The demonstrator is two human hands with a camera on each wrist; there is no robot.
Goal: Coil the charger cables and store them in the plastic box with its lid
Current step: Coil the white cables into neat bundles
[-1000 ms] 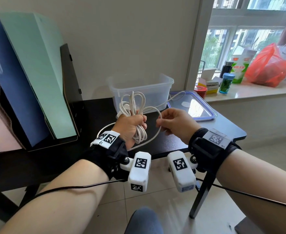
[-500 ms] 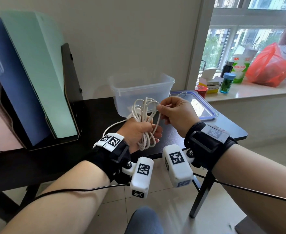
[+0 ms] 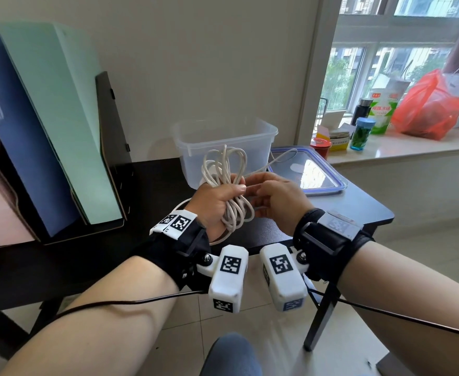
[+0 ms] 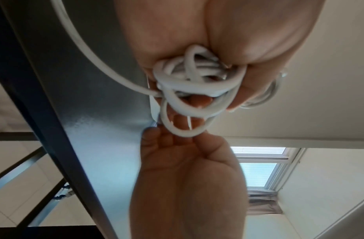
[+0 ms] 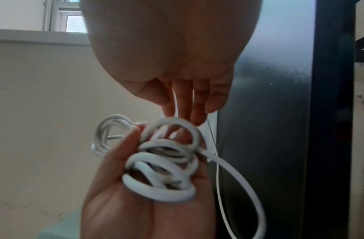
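Observation:
My left hand (image 3: 214, 202) grips a bundle of white charger cable (image 3: 224, 169) in its fist, above the black table. Loops stick out above and below the fingers. My right hand (image 3: 274, 196) sits close against the left thumb and pinches a loose strand of the same cable. From below, the coil (image 4: 189, 84) is bunched in the left palm, with the right hand (image 4: 183, 161) just under it. In the right wrist view the strand runs between the right fingers (image 5: 185, 100) down to the coil (image 5: 162, 161). The clear plastic box (image 3: 260, 131) stands open behind the hands, its blue-rimmed lid (image 3: 326, 189) flat to the right.
Tall blue and green file holders (image 3: 60, 118) stand on the left of the black table (image 3: 146, 185). Cable trails on the table near the box. A windowsill at the right holds bottles, tins and a red plastic bag (image 3: 429, 107). Tiled floor lies below.
My right hand carried the loose strand up over the coil, then came back down against the left thumb. The free cable has shortened and the coil has another loop.

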